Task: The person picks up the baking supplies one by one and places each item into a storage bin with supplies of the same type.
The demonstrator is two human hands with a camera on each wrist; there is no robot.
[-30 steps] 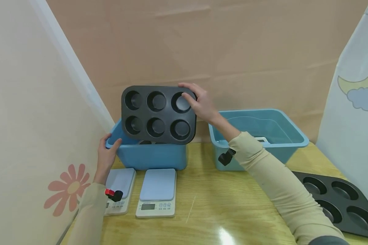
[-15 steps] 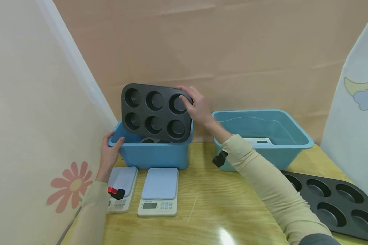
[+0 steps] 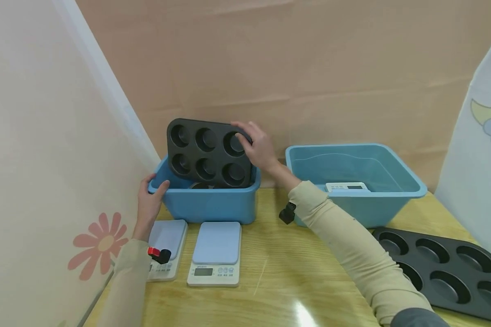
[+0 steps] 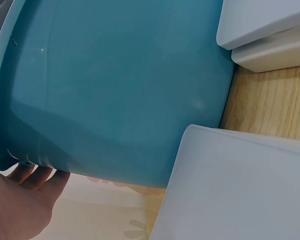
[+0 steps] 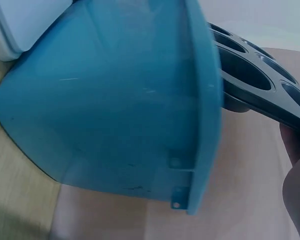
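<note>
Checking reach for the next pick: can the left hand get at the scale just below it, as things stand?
Probably yes. The left hand grips the left bin at its rim corner, and the nearer scale lies flat right under that wrist with nothing on it. The hand would first have to let go of the bin.

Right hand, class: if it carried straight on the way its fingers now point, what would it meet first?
The right hand grips the upper right corner of the muffin tray, fingers pointing left across it. Going on, it would probably meet the tray's own cups first; beyond lies the white panel, though depth is unclear.
</note>
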